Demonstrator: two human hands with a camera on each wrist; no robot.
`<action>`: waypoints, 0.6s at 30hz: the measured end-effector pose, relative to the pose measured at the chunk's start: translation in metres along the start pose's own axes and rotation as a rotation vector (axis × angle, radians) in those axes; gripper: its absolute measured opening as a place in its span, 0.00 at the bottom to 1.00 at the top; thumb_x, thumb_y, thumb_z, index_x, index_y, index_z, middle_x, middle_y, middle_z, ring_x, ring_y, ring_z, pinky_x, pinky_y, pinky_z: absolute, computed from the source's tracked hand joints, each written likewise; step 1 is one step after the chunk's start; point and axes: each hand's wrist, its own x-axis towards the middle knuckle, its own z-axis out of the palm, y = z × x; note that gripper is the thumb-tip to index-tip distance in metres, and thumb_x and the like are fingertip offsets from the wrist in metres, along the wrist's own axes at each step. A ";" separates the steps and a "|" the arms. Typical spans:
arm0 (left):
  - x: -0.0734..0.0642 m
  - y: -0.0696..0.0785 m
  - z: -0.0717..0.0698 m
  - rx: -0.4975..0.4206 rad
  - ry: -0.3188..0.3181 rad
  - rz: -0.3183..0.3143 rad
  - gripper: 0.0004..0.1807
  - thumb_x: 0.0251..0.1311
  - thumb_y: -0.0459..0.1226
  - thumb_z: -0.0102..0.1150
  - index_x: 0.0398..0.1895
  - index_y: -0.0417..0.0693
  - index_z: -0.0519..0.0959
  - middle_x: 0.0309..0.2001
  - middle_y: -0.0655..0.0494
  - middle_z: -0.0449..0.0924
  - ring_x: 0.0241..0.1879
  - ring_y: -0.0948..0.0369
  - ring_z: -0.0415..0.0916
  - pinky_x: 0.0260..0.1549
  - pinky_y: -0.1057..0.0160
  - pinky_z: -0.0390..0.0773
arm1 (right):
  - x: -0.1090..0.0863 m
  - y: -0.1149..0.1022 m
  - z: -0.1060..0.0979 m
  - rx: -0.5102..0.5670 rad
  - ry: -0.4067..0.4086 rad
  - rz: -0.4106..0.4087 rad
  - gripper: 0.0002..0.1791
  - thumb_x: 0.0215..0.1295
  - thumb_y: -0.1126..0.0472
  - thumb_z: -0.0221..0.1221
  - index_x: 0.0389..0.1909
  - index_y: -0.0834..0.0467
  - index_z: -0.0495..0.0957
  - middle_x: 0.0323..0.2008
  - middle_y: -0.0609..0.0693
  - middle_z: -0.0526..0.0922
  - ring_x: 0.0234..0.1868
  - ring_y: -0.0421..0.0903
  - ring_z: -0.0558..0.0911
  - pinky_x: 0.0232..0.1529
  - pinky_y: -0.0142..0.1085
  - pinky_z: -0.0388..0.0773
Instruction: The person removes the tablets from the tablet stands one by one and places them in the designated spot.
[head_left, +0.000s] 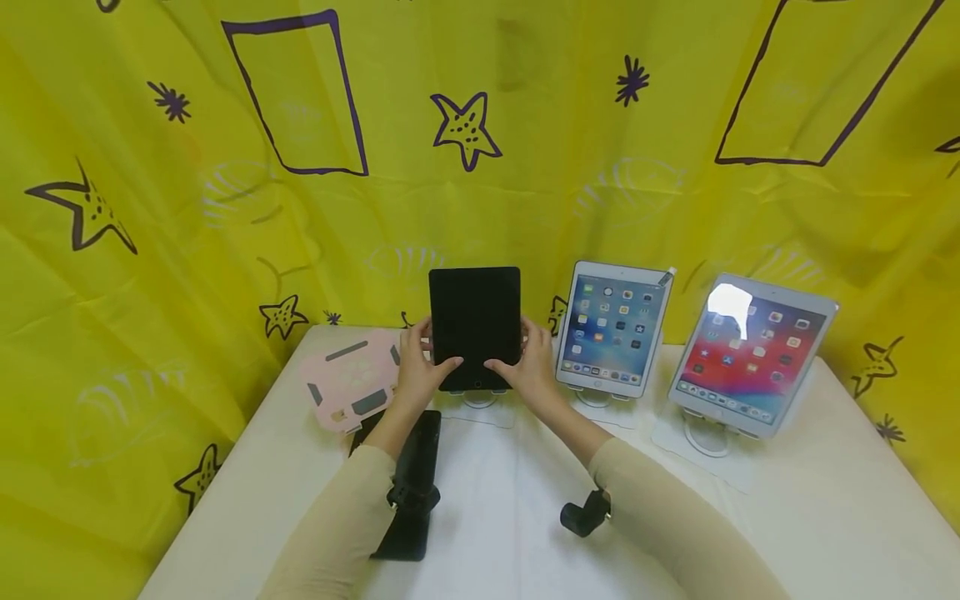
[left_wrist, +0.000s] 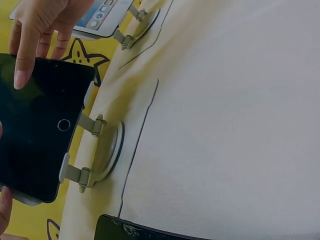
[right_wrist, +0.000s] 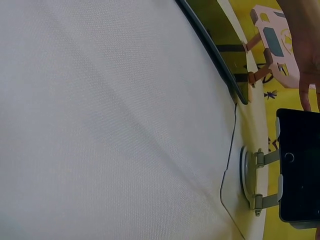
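A black tablet (head_left: 476, 317) with a dark screen stands upright on a metal stand (left_wrist: 91, 124), its home button at the bottom. My left hand (head_left: 417, 367) grips its left edge, the thumb on the front and the fingers going behind. On the opposite edge my right hand (head_left: 534, 360) holds it the same way, also with its thumb on the glass. In the left wrist view the stand's clips hug the tablet's lower edge, and the right hand's fingers reach round its side. The fingers behind the tablet are partly hidden.
Right of it, a white tablet with a blue screen (head_left: 611, 329) and another with a red screen (head_left: 753, 354) stand on stands. To the left is a pink case (head_left: 348, 375). A dark flat tablet-like slab (head_left: 405, 537) lies beneath my left forearm. A yellow curtain (head_left: 540, 208) hangs behind.
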 end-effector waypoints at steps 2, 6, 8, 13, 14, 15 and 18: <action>-0.002 -0.002 0.000 0.006 0.004 0.007 0.42 0.52 0.36 0.68 0.68 0.45 0.55 0.55 0.42 0.61 0.49 0.49 0.65 0.47 0.52 0.74 | -0.001 0.000 0.001 0.020 -0.003 -0.004 0.48 0.47 0.60 0.73 0.66 0.63 0.55 0.53 0.62 0.64 0.44 0.55 0.68 0.46 0.43 0.72; -0.004 -0.005 0.000 0.002 0.003 0.028 0.42 0.53 0.36 0.68 0.68 0.46 0.54 0.55 0.42 0.64 0.50 0.49 0.66 0.47 0.51 0.74 | 0.000 0.002 0.001 0.061 -0.005 -0.017 0.47 0.47 0.64 0.72 0.64 0.64 0.53 0.51 0.62 0.67 0.43 0.55 0.70 0.45 0.42 0.73; -0.006 -0.007 0.001 0.031 0.008 0.038 0.42 0.54 0.37 0.68 0.68 0.47 0.54 0.56 0.42 0.64 0.50 0.48 0.67 0.47 0.51 0.75 | 0.000 0.004 0.002 0.070 -0.006 -0.022 0.47 0.47 0.65 0.72 0.64 0.64 0.53 0.50 0.63 0.68 0.42 0.56 0.70 0.44 0.42 0.73; -0.009 -0.011 0.006 0.174 0.054 0.082 0.43 0.54 0.42 0.67 0.69 0.50 0.54 0.55 0.43 0.66 0.49 0.48 0.72 0.42 0.52 0.79 | 0.000 0.006 0.001 0.085 -0.005 -0.008 0.42 0.51 0.68 0.69 0.63 0.64 0.54 0.49 0.64 0.70 0.42 0.56 0.72 0.46 0.43 0.74; -0.009 -0.010 0.006 0.195 0.067 0.087 0.42 0.55 0.42 0.66 0.69 0.50 0.54 0.55 0.44 0.66 0.49 0.48 0.72 0.40 0.52 0.80 | 0.001 0.006 0.001 0.085 -0.002 -0.002 0.42 0.51 0.69 0.68 0.63 0.64 0.54 0.49 0.64 0.70 0.42 0.56 0.72 0.47 0.44 0.74; -0.009 -0.010 0.007 0.205 0.078 0.090 0.42 0.55 0.42 0.66 0.69 0.50 0.54 0.55 0.44 0.66 0.49 0.48 0.73 0.39 0.52 0.80 | 0.001 0.006 0.001 0.084 0.000 0.001 0.41 0.52 0.69 0.68 0.62 0.64 0.54 0.48 0.64 0.70 0.43 0.57 0.72 0.47 0.45 0.74; -0.010 -0.010 0.010 0.211 0.109 0.083 0.40 0.55 0.41 0.66 0.68 0.51 0.55 0.54 0.44 0.66 0.47 0.49 0.73 0.37 0.53 0.80 | 0.001 0.005 0.002 0.082 -0.002 0.029 0.40 0.53 0.69 0.67 0.62 0.63 0.54 0.48 0.63 0.71 0.44 0.56 0.73 0.50 0.45 0.75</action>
